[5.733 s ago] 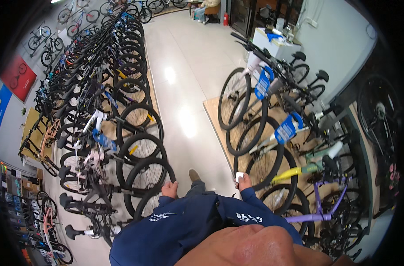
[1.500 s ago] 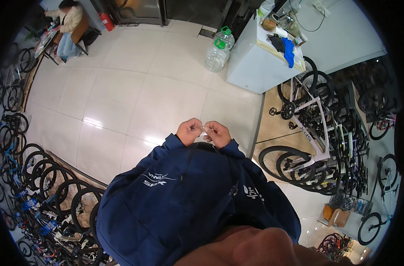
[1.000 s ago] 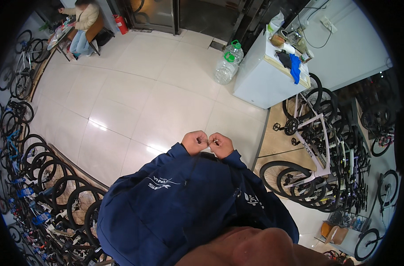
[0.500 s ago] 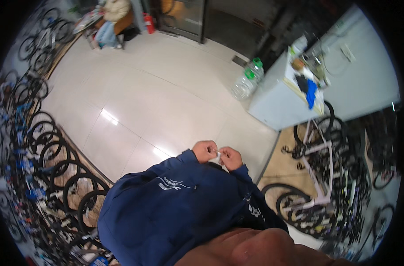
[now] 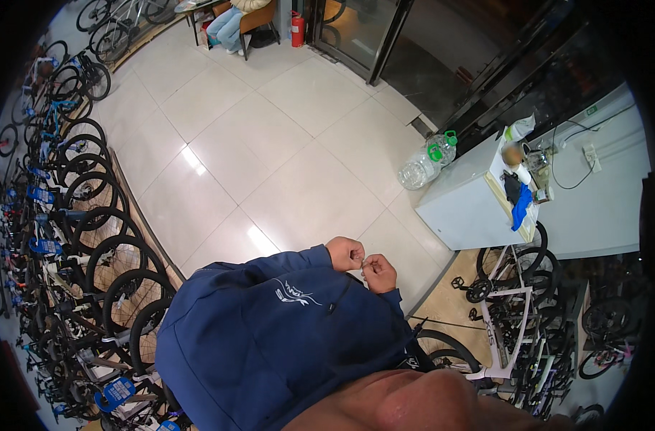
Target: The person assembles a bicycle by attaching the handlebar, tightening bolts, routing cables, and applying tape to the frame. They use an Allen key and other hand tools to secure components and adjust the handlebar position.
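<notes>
In front of my chest, past the navy jacket (image 5: 270, 316), my two hands are close together with bent fingers. My left hand (image 5: 344, 253) is closed, thumb and fingertips pinched toward the right one. Just beside it, my right hand (image 5: 379, 274) is curled closed as well, its fingertips almost touching the left's. Whatever lies between the fingertips is too small to name. Both hands are held up in the air over the pale tiled floor (image 5: 270, 179).
Rows of bicycles (image 5: 119, 287) line the left, and a pale-framed bicycle (image 5: 503, 323) stands at right. A white cabinet (image 5: 457, 208) carries a blue cloth (image 5: 521, 208); large clear bottles (image 5: 417, 174) sit beside it. Further off are a fire extinguisher (image 5: 297, 30) and a seated person (image 5: 230, 25).
The view has shifted, so the room sits differently in the picture. A small white bit showed between my fingertips before; now it hardly shows. My hands stay together and closed.
</notes>
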{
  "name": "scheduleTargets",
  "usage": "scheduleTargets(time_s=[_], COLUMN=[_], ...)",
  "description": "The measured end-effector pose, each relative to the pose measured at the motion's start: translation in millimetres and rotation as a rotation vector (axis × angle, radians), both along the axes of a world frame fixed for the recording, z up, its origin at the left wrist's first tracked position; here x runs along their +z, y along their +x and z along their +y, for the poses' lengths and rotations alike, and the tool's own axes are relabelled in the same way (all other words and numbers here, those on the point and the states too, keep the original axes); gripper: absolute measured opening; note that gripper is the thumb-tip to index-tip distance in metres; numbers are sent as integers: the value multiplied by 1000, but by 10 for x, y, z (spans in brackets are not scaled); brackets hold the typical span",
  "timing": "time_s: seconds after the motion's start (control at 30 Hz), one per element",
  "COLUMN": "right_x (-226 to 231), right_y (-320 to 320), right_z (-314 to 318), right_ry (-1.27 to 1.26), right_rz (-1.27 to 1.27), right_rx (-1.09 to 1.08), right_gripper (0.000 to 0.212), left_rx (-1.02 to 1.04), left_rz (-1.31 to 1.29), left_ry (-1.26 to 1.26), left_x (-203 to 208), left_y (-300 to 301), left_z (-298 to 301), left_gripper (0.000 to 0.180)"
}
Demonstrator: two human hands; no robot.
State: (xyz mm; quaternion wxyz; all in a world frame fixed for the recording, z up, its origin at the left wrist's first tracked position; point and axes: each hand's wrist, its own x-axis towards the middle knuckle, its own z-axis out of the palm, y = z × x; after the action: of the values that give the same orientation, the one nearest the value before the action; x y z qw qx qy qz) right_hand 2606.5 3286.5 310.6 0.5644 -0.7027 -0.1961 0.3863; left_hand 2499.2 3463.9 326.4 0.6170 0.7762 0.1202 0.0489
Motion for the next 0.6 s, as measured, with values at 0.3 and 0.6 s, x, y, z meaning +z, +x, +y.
scheduleTargets(time_s=[0.3,0.6], right_x=[-14,-135], right_y=[-28,-29], right_z=[-41,-96], right_ry=[20,11], right_rz=[16,27], right_rx=[-3,-51], right_gripper=[4,4], left_rx=[4,-20], left_rz=[68,143], left_ry=[-13,-117], left_x=[-20,-112], left_y=[-13,-13], left_z=[-7,7], left_gripper=[13,18])
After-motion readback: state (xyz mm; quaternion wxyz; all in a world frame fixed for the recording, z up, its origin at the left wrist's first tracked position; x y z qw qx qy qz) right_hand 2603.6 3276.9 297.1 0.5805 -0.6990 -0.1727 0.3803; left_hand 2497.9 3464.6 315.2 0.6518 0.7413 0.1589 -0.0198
